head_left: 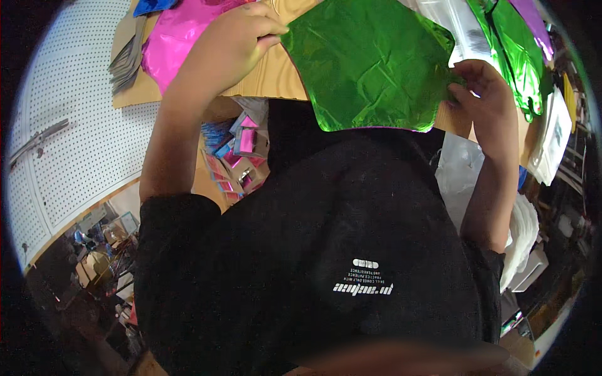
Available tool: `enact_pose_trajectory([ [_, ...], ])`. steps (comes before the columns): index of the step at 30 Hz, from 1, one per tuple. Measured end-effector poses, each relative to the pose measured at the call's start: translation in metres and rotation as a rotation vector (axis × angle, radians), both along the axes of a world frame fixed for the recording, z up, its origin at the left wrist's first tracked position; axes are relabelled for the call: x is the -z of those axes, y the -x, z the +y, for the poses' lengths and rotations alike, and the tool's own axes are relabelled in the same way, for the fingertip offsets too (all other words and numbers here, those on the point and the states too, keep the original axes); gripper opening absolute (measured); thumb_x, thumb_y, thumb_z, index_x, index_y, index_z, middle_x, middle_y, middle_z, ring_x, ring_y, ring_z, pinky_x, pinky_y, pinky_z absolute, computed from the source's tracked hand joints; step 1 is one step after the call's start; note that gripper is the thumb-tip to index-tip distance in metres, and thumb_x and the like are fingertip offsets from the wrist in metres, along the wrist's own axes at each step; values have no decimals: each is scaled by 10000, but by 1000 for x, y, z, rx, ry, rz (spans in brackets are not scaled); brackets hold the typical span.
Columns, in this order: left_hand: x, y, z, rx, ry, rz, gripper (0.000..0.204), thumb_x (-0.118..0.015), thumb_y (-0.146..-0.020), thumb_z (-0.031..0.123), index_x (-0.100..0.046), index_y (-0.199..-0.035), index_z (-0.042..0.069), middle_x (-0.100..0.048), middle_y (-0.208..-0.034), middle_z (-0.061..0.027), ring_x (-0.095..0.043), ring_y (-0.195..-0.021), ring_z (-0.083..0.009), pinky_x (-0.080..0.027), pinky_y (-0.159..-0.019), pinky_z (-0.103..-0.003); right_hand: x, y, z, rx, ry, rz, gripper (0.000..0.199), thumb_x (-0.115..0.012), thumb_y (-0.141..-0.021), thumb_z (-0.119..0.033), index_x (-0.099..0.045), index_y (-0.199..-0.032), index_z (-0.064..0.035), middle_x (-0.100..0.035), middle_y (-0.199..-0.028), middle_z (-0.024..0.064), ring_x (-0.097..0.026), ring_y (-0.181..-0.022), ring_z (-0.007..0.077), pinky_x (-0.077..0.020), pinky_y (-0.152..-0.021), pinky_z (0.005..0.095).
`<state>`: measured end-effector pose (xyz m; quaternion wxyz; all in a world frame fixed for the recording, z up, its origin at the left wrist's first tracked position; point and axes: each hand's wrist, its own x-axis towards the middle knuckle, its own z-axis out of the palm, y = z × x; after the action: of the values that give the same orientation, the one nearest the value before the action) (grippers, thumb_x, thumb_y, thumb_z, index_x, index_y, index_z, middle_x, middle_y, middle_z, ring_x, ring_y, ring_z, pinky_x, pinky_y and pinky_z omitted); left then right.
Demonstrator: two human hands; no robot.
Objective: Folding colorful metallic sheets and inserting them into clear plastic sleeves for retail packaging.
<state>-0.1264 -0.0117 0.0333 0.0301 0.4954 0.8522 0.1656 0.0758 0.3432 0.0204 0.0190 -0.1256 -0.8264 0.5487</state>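
shiny green many-cornered foil sheet [376,69] lies between the left hand [241,37], pinching its left corner, and right hand [486,97], grip unclear — lower edge overhanging the pale wooden tabletop [269,78].

A grey bar [50,132] crosses the white perforated board [94,125] at left.

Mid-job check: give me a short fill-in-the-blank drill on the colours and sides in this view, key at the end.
1. The left hand pinches a shiny ____ sheet.
2. The right hand is at that sheet's ____ side.
3. The shiny piece partly hidden by the left forearm is ____.
4. The person's shirt is ____ with white print.

Missing words: green; right; pink; black.
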Motion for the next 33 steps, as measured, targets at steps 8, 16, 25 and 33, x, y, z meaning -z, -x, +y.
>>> enact_pose_trajectory([
  [8, 3, -3, -1, -1, -80, -17, 149, -715, -894, 76, -729, -1019, -4, -675, -1017, -126, -664, -985, -321, -534, -856, -402, 0, 2, -8, 117, 75, -50, 220, -688, -904, 69, -648, -1119, 44, -696, -1052, 66, -677, -986, 128, -614, -817, 297],
  [16, 2, 1, -1, 7, -25, -44, 174, -711, -902, 75, -729, -1057, -2, -694, -1073, -117, -670, -1021, -309, -531, -874, -384, 3, 1, -3, 100, 151, -78, 236, -646, -948, 63, -614, -1173, 1, -644, -1133, 50, -651, -1017, 128, -619, -840, 303],
  [25, -16, -8, 13, -184, -101, -219, 319, -643, -904, 26, -691, -1220, 38, -654, -1279, -115, -659, -1119, -304, -527, -949, -403, 8, 1, -1, 98, 160, -24, 219, -669, -932, 75, -630, -1124, -21, -653, -1097, 37, -659, -997, 123, -617, -831, 297],
  [33, -47, -6, 70, -239, -269, -706, 573, -788, -925, 171, -530, -1390, -42, -640, -1281, -143, -625, -1124, -205, -518, -978, -359, -5, 0, -3, 78, 238, 53, 218, -672, -930, 77, -638, -1114, -36, -656, -1073, 27, -665, -966, 116, -620, -803, 293],
])
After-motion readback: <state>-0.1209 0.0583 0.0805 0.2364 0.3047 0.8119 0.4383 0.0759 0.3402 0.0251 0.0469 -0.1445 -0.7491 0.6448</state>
